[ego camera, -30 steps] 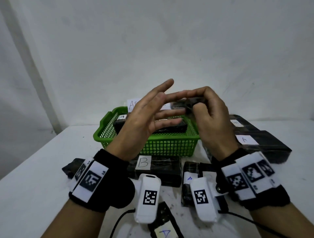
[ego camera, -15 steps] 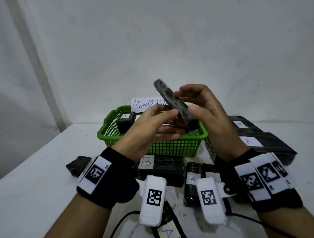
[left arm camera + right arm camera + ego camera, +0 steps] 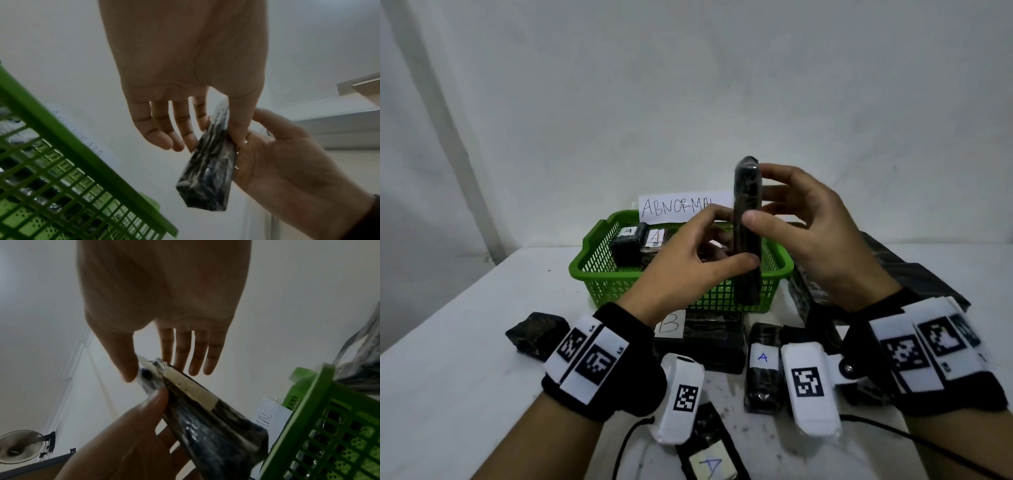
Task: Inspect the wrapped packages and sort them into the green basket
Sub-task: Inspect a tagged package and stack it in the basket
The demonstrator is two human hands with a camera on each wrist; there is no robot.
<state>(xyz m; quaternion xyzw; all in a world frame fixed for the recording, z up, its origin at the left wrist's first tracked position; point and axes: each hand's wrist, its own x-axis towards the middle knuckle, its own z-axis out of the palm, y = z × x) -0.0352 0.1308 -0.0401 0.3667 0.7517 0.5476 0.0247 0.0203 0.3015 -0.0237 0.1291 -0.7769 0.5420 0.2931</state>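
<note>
A slim black wrapped package [image 3: 747,236] stands upright in the air in front of the green basket [image 3: 599,270]. My left hand [image 3: 717,240] pinches its lower half between thumb and fingers. My right hand [image 3: 768,193] pinches its upper half, with the thumb on the near edge and the fingers on the far side. The right wrist view shows a white label [image 3: 189,386] on one face of the package [image 3: 211,426]. In the left wrist view the package [image 3: 209,170] sits between both hands. Two packages marked A [image 3: 628,240] lie in the basket.
A paper sign reading ABNORMAL [image 3: 678,205] stands behind the basket. On the white table lie a package marked B [image 3: 698,335], packages marked A [image 3: 762,370], a small black bundle [image 3: 536,334] at the left and large black packages [image 3: 914,277] at the right.
The package has turned from lying flat, through a tilt, to upright. My left hand went from spread fingers to a pinch on it. Both hands rose a little.
</note>
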